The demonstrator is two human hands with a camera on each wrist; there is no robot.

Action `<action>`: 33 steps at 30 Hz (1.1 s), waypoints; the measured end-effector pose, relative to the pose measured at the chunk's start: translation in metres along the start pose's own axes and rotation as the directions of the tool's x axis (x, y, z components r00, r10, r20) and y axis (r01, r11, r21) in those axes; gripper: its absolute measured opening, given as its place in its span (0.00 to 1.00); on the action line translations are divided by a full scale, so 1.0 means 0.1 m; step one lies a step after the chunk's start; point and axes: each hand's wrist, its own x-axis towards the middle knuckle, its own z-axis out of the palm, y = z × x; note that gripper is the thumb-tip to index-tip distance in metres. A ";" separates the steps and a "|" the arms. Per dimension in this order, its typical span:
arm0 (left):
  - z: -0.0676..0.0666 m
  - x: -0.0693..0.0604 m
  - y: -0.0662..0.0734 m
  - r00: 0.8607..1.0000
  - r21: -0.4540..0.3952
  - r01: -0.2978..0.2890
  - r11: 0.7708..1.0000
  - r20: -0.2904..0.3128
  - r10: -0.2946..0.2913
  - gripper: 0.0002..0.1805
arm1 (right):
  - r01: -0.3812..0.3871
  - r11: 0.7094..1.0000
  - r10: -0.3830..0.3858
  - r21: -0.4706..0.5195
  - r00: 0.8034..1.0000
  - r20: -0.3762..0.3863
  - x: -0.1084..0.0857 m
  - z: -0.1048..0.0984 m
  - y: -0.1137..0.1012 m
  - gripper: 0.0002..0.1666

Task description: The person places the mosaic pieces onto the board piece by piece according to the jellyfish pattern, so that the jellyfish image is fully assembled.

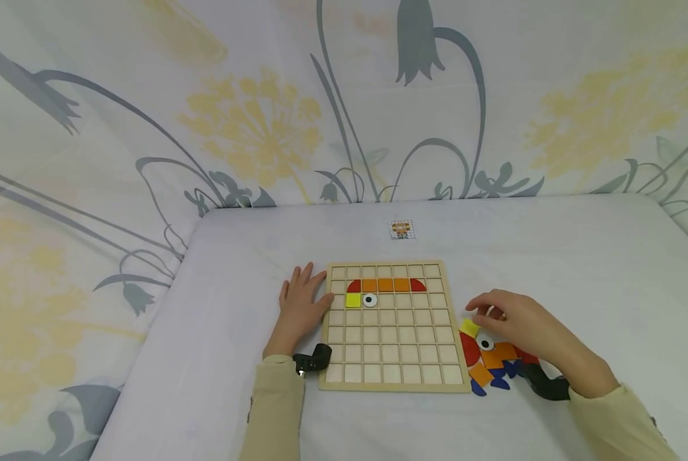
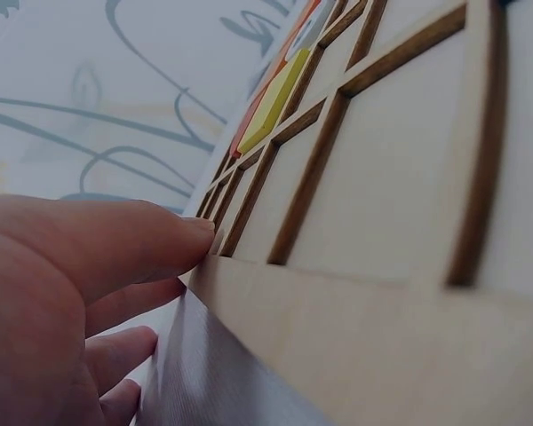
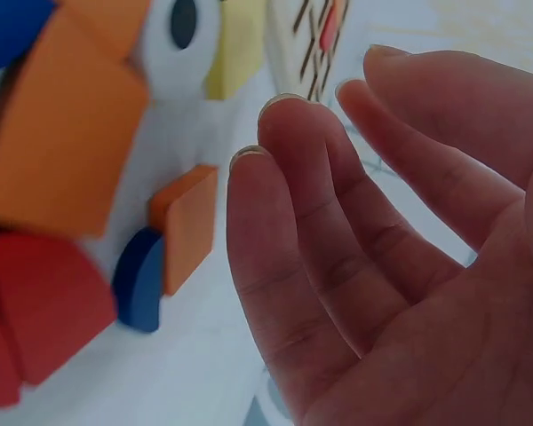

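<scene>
A wooden grid board [image 1: 398,389] lies flat on the white surface. In its second row are a red quarter piece [image 1: 354,286], several orange squares [image 1: 385,285] and another red piece [image 1: 417,285]; below them sit a yellow square [image 1: 352,300] and a round eye piece [image 1: 369,299]. My left hand [image 1: 299,312] rests at the board's left edge, its thumb [image 2: 173,244] touching the frame. My right hand [image 1: 522,323] hovers over the loose pieces right of the board, fingers [image 3: 293,222] loosely bent with nothing between them. Nearest to it are a yellow square [image 1: 469,328] and an eye piece [image 1: 484,341].
A small picture card [image 1: 402,229] lies behind the board. Loose orange [image 1: 480,374], red [image 1: 469,349] and blue [image 1: 478,388] pieces lie in a heap against the board's lower right edge. Flower-patterned cloth [image 1: 263,121] rises behind and at the left.
</scene>
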 end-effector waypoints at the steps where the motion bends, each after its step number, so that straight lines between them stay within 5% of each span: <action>1: 0.00 0.00 0.00 1.000 0.000 0.000 1.000 0.001 0.000 0.27 | -0.002 1.000 0.002 -0.001 1.000 0.003 -0.02 0.00 0.02 0.12; 12: -0.01 -0.01 0.01 1.000 0.004 -0.006 1.000 -0.003 0.006 0.27 | -0.031 0.994 0.034 -0.106 0.999 0.029 -0.18 0.09 0.15 0.21; 22: -0.01 -0.01 0.02 1.000 -0.004 -0.012 1.000 -0.014 0.012 0.27 | -0.006 0.985 0.001 -0.172 1.000 -0.024 -0.16 0.18 0.15 0.12; 33: -0.01 -0.01 0.02 1.000 0.000 -0.006 1.000 -0.009 0.006 0.27 | -0.068 0.995 0.070 -0.077 0.997 0.021 -0.16 0.17 0.12 0.11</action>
